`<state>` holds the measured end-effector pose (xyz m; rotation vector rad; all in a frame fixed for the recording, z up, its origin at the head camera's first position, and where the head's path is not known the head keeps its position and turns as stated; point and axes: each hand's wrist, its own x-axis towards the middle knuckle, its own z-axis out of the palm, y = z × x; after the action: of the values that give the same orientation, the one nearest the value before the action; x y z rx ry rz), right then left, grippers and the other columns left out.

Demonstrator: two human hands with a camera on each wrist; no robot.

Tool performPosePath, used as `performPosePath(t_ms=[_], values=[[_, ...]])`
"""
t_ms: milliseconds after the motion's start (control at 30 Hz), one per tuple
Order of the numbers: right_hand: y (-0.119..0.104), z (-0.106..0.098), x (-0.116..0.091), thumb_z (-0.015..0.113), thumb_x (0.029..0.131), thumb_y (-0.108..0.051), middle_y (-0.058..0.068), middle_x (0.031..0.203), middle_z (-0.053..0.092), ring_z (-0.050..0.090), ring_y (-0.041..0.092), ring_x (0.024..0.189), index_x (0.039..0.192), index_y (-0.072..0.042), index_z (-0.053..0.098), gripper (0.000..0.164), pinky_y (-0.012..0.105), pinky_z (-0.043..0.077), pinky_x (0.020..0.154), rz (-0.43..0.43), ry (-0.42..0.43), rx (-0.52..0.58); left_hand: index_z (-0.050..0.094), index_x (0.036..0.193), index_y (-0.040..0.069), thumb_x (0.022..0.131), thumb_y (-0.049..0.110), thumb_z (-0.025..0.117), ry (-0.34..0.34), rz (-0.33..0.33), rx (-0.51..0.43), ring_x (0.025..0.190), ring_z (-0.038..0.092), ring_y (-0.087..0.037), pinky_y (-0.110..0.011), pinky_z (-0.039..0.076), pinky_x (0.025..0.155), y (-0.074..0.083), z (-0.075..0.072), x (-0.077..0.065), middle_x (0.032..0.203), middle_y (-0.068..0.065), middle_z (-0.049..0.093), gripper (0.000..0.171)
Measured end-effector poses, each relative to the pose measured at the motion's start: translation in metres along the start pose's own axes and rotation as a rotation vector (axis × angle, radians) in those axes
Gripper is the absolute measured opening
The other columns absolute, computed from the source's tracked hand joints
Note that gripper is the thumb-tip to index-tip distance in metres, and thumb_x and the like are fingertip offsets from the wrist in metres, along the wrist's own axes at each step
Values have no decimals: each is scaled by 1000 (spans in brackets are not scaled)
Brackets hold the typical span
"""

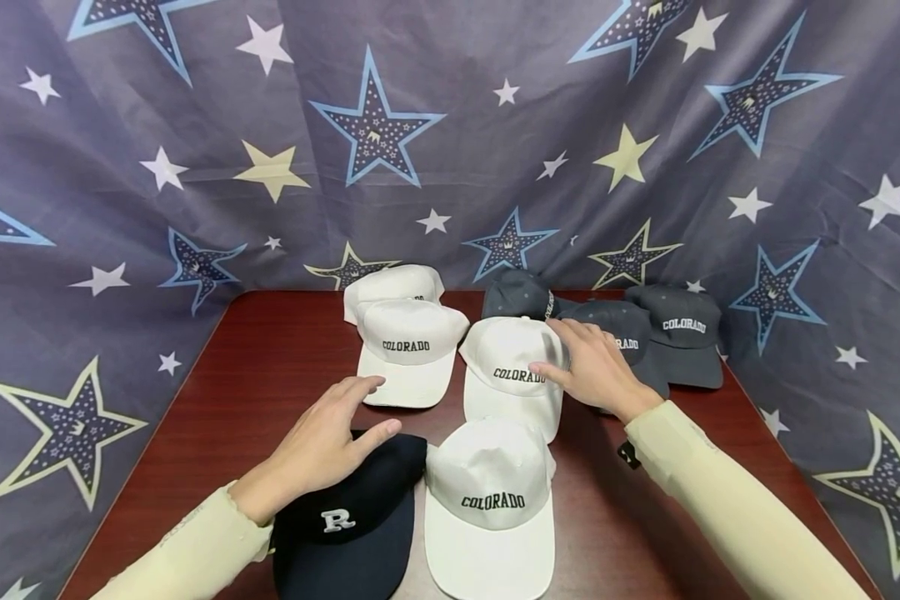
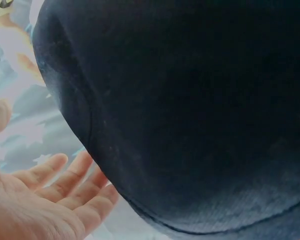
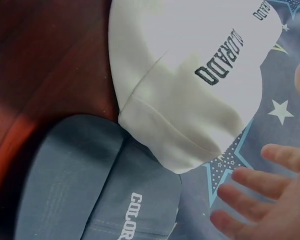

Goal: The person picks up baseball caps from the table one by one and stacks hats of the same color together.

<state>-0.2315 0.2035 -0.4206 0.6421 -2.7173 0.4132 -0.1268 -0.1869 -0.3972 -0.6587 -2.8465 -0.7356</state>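
My left hand is over the navy cap with a white letter R, thumb and fingers spread and holding nothing. In the left wrist view the navy cap looms large beside the relaxed fingers of that hand. My right hand, also with fingers extended, overlaps the edge of a white COLORADO cap in the middle and partly covers a dark grey COLORADO cap. From the right wrist, the fingers appear apart from the white and grey caps. Another white cap lies in front.
Two white caps overlap at the back left of the red-brown table. More dark grey caps sit at the back right. A starry grey cloth hangs behind. A small black item shows below the right cuff.
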Motion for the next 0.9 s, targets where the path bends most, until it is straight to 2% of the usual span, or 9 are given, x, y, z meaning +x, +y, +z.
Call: performPosePath(t_ms=[200, 433, 667, 900], values=[[0, 8, 12, 62, 78, -68, 12, 130, 51, 45, 40, 113, 138, -15, 46, 82, 57, 38, 92, 31, -40, -11, 43, 139, 15, 89, 58, 57, 0, -5, -8, 125, 42, -22, -50, 41, 97, -1, 0, -1, 136, -4, 47, 68], [6, 15, 23, 64, 76, -69, 16, 136, 46, 40, 42, 119, 142, -11, 41, 91, 59, 33, 97, 109, -144, -33, 43, 140, 14, 89, 57, 57, -4, -5, -9, 124, 42, -23, -50, 40, 97, -3, 0, 0, 136, -4, 47, 68], [13, 20, 27, 66, 76, -66, 18, 139, 44, 35, 43, 123, 146, -11, 35, 93, 60, 27, 100, 153, -226, -19, 43, 140, 15, 88, 57, 58, 0, -2, -9, 124, 43, -23, -50, 40, 98, -3, 1, 0, 135, -4, 48, 68], [15, 25, 27, 68, 79, -60, 19, 134, 48, 39, 38, 123, 143, -11, 39, 86, 58, 27, 97, 144, -221, 21, 43, 139, 15, 89, 57, 58, 11, 1, -11, 123, 43, -22, -49, 41, 97, -5, 3, 0, 133, -4, 49, 67]])
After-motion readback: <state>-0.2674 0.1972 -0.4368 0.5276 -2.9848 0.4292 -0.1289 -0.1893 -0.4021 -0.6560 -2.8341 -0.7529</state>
